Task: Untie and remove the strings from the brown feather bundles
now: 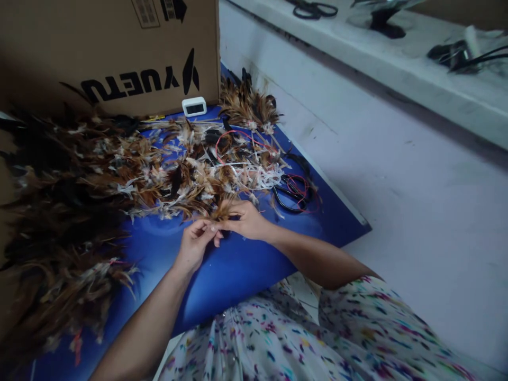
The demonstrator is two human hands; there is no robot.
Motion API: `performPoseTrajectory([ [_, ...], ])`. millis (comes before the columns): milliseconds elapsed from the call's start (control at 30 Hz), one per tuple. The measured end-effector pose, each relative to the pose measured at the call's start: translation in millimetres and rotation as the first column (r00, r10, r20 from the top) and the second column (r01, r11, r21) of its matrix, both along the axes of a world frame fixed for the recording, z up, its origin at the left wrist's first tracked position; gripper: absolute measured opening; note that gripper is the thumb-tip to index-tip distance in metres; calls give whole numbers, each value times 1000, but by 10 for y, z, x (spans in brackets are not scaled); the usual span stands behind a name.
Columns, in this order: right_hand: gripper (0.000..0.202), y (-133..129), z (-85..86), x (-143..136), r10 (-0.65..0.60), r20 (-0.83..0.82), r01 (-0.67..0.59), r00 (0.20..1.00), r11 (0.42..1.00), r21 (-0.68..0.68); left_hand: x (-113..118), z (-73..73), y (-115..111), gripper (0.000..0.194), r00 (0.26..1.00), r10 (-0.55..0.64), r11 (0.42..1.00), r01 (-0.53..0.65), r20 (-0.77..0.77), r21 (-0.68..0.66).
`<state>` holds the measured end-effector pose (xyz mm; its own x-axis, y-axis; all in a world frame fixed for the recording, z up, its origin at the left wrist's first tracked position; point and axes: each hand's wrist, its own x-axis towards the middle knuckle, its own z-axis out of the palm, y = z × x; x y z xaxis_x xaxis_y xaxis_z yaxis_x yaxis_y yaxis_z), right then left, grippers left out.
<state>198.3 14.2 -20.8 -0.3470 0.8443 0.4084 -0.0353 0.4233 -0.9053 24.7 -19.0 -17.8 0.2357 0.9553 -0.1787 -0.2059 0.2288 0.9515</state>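
Both hands meet near the front edge of the feather pile [178, 180] on the blue table. My right hand [248, 219] is closed on a small tuft of brown feathers [222, 211], pinched between its fingers. My left hand [196, 241] touches it at the fingertips, its thumb and fingers pressed together at the base of the tuft; what they pinch is too small to make out. Just beyond my right hand lie white strips [264, 177], a pink thread [216, 145] and black-handled scissors [291, 196].
A cardboard box [119, 53] stands at the back, with a small white device [194, 107] before it. Dark feather bundles [67, 222] cover the left side; another bundle [248, 103] lies at the back. On the right, a ledge [381, 63] holds more scissors [315, 9] and cables.
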Motion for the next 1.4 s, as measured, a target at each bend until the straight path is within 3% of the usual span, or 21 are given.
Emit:
performPoseTrajectory([
  [533,31,19,84,96,-50,325,-48,944,957,286,-7,-10,-9,38,994,90,995,-87,61,-51],
  [700,29,-2,76,107,-144,385,-66,912,873,484,-13,4,-6,36,984,163,986,-165,68,25],
  [833,30,-38,94,89,-256,415,-79,873,766,639,-22,5,29,36,968,237,967,-243,81,78],
  [1033,24,-162,187,32,-271,429,-182,862,623,760,-60,-62,94,31,964,263,953,-265,32,145],
  [1200,26,-225,218,4,-302,494,-243,815,595,766,-131,-123,182,32,953,302,930,-290,-21,227],
  [1400,28,-259,159,-23,-262,524,-275,810,620,735,-150,-119,331,38,913,403,883,-406,62,235],
])
